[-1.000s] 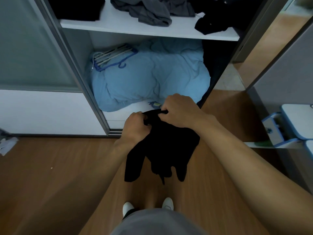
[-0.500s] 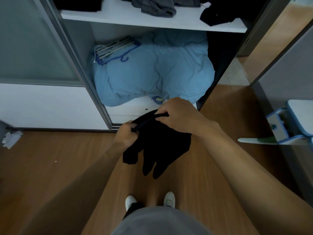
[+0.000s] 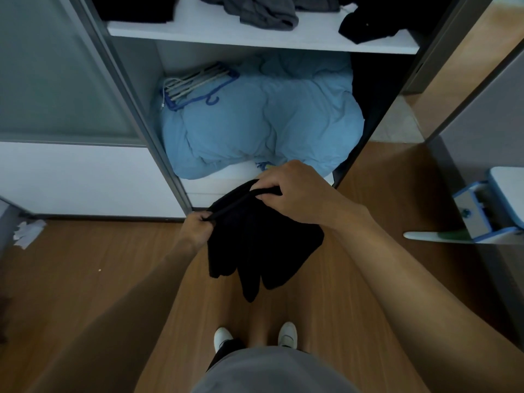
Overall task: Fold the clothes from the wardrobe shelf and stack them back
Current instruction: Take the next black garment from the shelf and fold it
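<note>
Black garment (image 3: 261, 245) hangs mid-air before wardrobe shelf (image 3: 255, 39). Left hand (image 3: 197, 229) pinches top edge, right hand (image 3: 295, 194) grips same edge, stretching it taut, likely to line up fold. Rest dangles toward floor.

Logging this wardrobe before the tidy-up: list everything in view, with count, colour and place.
held garment: one, black, hanging from both hands above the floor
shelf: one, white, top of the wardrobe opening
crumpled garment: one, grey, middle of the shelf
left clothes: count unclear, black, shelf's left end
right garment: one, black, shelf's right end
duvet: one, light blue, under the shelf
hangers: a bundle, white and blue, on the duvet's left
paper scraps: a few, white, floor at left
floor: brown wood
shoes: two, white, bottom centre
left hand: pinches the held garment's top edge
right hand: grips the same edge
</note>
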A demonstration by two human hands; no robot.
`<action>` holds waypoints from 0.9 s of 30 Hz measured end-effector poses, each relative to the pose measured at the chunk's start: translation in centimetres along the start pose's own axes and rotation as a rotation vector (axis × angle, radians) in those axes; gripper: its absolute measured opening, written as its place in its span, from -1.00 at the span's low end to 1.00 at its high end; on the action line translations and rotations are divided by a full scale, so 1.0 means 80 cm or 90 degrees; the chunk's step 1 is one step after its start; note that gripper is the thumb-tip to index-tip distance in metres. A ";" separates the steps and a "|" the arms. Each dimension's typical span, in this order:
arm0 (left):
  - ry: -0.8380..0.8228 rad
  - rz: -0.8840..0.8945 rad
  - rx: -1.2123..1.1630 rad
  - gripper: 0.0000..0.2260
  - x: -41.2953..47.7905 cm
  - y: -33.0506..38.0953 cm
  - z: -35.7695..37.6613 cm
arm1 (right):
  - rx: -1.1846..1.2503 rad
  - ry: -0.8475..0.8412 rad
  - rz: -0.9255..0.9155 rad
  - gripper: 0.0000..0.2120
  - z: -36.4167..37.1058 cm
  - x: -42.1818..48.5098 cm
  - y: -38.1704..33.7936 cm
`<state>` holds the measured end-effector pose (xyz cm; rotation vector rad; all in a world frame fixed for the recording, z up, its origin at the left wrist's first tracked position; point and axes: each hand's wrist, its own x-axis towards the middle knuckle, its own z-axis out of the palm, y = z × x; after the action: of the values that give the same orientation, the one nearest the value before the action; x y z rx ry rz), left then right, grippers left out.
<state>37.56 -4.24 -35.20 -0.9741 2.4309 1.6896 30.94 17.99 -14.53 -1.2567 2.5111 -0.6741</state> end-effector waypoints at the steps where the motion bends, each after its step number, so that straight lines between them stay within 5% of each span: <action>1: 0.010 -0.010 0.001 -0.63 0.002 -0.002 -0.002 | 0.011 0.014 -0.001 -0.75 -0.001 0.000 0.001; 5: 0.062 -0.040 0.034 -0.66 0.005 -0.009 -0.008 | 0.109 0.086 0.029 -0.69 -0.004 0.001 0.001; 8: -0.044 -0.032 0.081 -0.84 -0.007 -0.014 0.006 | 0.170 0.172 0.037 -0.67 -0.003 0.006 -0.004; 16: -0.171 0.199 0.118 -0.80 -0.041 0.015 0.036 | 0.295 0.258 0.076 -0.66 -0.020 0.005 0.001; 18: -0.202 0.178 0.129 -0.78 -0.042 0.035 0.052 | 0.316 0.275 0.062 -0.66 -0.024 0.007 -0.002; 27: -0.002 0.095 0.047 -0.77 -0.027 0.018 0.030 | 0.329 0.310 0.112 -0.64 -0.039 -0.004 0.013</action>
<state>37.78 -0.88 -34.20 -0.8010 2.6029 1.6267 29.12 19.72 -12.39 -0.7398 2.4923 -1.6101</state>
